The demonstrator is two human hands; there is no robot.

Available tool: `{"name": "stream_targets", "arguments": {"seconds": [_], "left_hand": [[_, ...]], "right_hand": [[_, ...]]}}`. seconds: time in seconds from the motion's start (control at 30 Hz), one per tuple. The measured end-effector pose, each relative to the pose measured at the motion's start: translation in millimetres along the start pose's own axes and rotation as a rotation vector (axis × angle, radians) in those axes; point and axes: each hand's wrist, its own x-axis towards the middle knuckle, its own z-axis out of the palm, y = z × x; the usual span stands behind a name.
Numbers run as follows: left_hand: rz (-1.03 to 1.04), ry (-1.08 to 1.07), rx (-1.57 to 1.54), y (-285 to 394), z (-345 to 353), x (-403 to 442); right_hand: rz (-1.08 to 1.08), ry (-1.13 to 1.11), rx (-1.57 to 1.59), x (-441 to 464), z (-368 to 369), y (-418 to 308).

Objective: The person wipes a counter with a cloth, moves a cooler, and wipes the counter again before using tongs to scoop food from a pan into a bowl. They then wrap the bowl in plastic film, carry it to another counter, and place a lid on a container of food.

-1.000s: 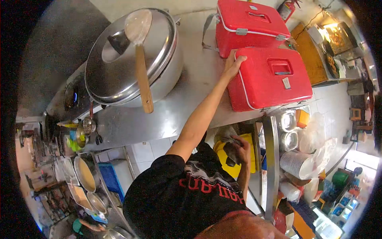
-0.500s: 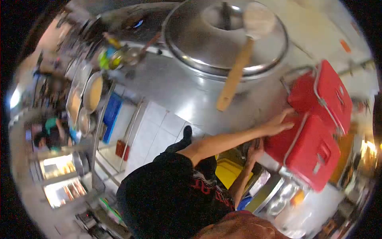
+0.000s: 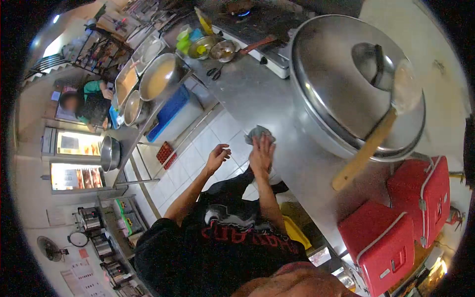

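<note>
In the head view, laid the right hand (image 3: 262, 158) over a bunched grey cloth (image 3: 258, 132) at the edge of the steel tabletop (image 3: 242, 101), with fingers stretched out along it. Had the palm side turned down and hidden, so could not tell a grip from a plain press. Held the left hand (image 3: 217, 157) off to the left, released, with fingers loosely bent, over the white tile floor (image 3: 200, 146) and apart from both cloth and tabletop. Wore a black shirt (image 3: 183, 252) with red lettering, upside down to the camera.

Saw a big pot (image 3: 316, 126) near the cloth, to its right, with a wooden-handled spatula (image 3: 368, 148) lying across the lid (image 3: 336, 59) and jutting past the rim. Noticed two red coolers (image 3: 381, 247) side by side at the lower right. Made out, toward the top, a small blue flame (image 3: 242, 14) and, to its left, a pan (image 3: 222, 51) with a reddish handle. Glimpsed something yellow (image 3: 295, 231) low beside the right arm. Spotted, on a second tabletop (image 3: 156, 116) at upper left, a metal bowl (image 3: 158, 76) of pale yellowish contents, with a person (image 3: 96, 101) in dark and green clothing close by.
</note>
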Motion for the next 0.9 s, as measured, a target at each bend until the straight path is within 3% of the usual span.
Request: {"name": "stream_targets", "arguments": {"seconds": [0.03, 0.1, 0.13, 0.2, 0.27, 0.4, 0.43, 0.53, 0.67, 0.7, 0.83, 0.9], "left_hand": [[-0.045, 0.027, 0.014, -6, -10, 0], [-0.116, 0.072, -0.002, -33, -36, -1], [-0.187, 0.090, 0.033, -48, -52, -3], [-0.266, 0.149, 0.033, -80, -86, -5], [-0.268, 0.198, 0.014, -101, -116, 2], [-0.197, 0.169, -0.066, -119, -166, 55], [-0.037, 0.131, -0.114, -114, -176, 71], [0.008, 0.113, 0.060, -83, -220, 121], [0.052, 0.228, -0.080, -32, -265, 145], [0.049, 0.238, -0.102, -31, -269, 148], [0.001, 0.147, -0.066, -27, -273, 172], [0.082, 0.111, -0.005, -13, -265, 196]], "right_hand": [[0.035, -0.077, -0.041, -10, 2, 11], [0.189, 0.045, -0.146, -56, -18, 51], [0.284, -0.054, -0.416, -92, -30, 76], [0.324, 0.250, -0.432, -166, -55, 136], [0.566, 0.202, -0.697, -220, -58, 176], [0.570, 0.319, -0.952, -139, -61, 108], [0.547, 0.319, -0.886, -98, -35, 75], [0.419, 0.297, -0.556, 46, 83, -37], [0.076, 0.265, -0.249, 234, 196, -191], [0.082, 0.157, -0.188, 264, 203, -217], [-0.064, -0.024, -0.097, 258, 164, -215], [0.056, -0.087, -0.192, 184, 147, -165]]}}
